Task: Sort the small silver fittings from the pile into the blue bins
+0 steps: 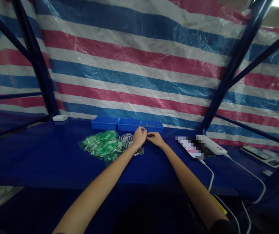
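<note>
My left hand (139, 136) and my right hand (155, 139) meet fingertip to fingertip just in front of the blue bins. Both have their fingers pinched together; whatever they hold is too small to make out. Beside and partly behind my left wrist lies a pile of small metallic-looking pieces (126, 139). Left of that pile is a heap of green-tinted clear plastic bags (102, 144) with small pale pieces in them. Behind my hands stands the right-hand blue bin (152, 129), which has a few small pieces inside.
Two more blue bins, the middle one (129, 126) and the left one (104, 125), stand in the same row. A phone-like device (189, 147) and a white power bank (211, 145) with white cables lie to the right. A small white box (59, 118) sits back left. Blue frame posts flank the blue table (44, 156).
</note>
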Demonstrator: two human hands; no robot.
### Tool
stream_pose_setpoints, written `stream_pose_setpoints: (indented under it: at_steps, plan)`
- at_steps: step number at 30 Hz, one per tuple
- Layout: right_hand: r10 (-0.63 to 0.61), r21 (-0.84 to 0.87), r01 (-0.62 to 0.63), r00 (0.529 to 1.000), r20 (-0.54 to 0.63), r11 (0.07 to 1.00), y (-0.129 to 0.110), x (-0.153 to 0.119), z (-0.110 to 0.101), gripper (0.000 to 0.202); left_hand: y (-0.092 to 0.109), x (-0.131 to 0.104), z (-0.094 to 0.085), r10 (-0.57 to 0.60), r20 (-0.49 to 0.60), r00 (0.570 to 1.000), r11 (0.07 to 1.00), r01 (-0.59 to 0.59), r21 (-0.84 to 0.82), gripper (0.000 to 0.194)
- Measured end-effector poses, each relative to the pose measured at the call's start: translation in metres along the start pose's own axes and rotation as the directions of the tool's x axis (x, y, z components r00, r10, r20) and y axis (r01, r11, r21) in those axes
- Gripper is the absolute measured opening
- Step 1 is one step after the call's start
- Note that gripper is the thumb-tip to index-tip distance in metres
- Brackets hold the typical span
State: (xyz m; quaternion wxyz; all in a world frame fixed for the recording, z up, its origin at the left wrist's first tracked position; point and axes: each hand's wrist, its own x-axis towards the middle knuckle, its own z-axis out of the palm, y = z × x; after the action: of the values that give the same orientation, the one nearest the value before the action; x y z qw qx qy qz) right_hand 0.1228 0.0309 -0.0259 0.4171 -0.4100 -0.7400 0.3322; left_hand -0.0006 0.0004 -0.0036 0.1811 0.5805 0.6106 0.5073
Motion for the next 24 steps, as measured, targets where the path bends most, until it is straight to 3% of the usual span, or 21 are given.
stream_pose_setpoints:
  at_steps: [5, 11, 20, 24]
  plan:
    - [0.179, 0.313, -0.132, 0.976, -0.127, 0.941, -0.007, 0.002, 0.002, 0.038, 0.000, -0.002, 0.000, 0.035, -0.012, 0.999, 0.999, -0.035, 0.036, 0.020]
    - [0.272, 0.462, -0.210, 0.960, -0.070, 0.862, -0.012, 0.002, 0.001, 0.048, 0.001, -0.001, -0.001, 0.079, 0.004, 0.997, 0.997, -0.079, -0.013, 0.031]
    - [0.239, 0.413, -0.179, 0.966, -0.100, 0.893, -0.015, 0.000, 0.001, 0.039, 0.000, 0.004, -0.003, 0.073, 0.015, 0.997, 0.996, -0.073, 0.053, 0.029]
    - [0.288, 0.367, -0.198, 0.935, -0.208, 0.909, -0.014, 0.002, -0.004, 0.024, -0.002, 0.001, -0.007, 0.092, 0.099, 0.991, 0.947, -0.118, 0.298, 0.028]
